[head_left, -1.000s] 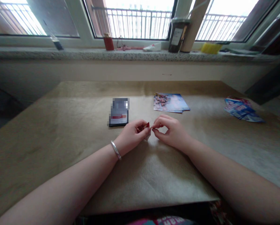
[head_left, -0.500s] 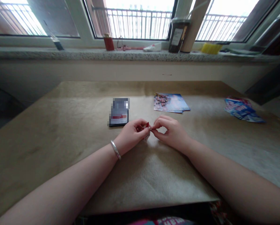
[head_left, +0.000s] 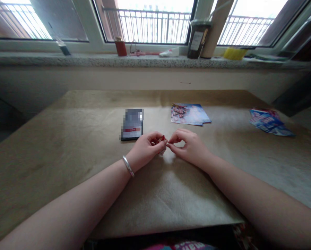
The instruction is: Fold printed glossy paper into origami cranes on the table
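My left hand (head_left: 150, 145) is closed around a small red-and-white item (head_left: 162, 150), mostly hidden by the fingers; its kind is hard to make out. Thumb and forefinger of my right hand (head_left: 188, 146) pinch together at the edge of the same item, where the two hands meet over the table. Whatever lies between those right fingertips is too small to name. Just beyond the left hand lies a dark flat rectangular object (head_left: 132, 125), partly pixelated. Behind the right hand are glossy picture cards (head_left: 190, 114), overlapping one another.
Several blue-and-red printed packets (head_left: 269, 121) lie in a pile at the table's right. The brown table (head_left: 67, 149) meets a wall beneath a stone windowsill (head_left: 93, 61). A red container (head_left: 121, 48), a dark cup (head_left: 197, 40) and a yellow object (head_left: 234, 53) stand on the sill.
Both hands stay in nearly the same place over the table. The small red-and-white item and the fingertips have shifted only slightly.
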A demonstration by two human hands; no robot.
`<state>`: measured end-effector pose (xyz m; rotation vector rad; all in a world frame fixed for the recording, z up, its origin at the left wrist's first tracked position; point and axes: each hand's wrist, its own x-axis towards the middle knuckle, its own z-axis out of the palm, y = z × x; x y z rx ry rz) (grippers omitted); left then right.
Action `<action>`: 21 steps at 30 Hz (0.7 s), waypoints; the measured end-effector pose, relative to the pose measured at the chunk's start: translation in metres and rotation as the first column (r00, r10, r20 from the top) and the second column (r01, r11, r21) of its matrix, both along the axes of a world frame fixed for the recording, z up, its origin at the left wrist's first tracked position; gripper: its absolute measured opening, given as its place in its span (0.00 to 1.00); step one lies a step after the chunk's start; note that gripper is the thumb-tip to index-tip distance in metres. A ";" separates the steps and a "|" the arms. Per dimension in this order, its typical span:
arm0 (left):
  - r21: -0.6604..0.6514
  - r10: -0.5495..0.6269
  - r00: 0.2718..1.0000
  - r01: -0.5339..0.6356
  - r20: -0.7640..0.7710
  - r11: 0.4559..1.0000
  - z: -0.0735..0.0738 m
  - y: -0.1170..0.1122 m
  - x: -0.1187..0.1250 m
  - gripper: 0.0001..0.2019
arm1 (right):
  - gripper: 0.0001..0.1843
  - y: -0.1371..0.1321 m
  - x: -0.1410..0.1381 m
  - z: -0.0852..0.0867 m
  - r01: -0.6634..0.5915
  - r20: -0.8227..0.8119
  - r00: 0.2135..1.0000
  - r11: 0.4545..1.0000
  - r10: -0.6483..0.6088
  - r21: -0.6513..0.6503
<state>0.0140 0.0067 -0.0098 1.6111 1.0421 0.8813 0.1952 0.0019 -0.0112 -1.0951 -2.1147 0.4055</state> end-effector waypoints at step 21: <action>0.085 -0.013 0.999 0.009 0.047 0.996 0.000 0.001 -0.002 0.10 | 0.04 0.003 -0.002 -0.006 -0.043 -0.087 0.996 0.977 0.025 -0.209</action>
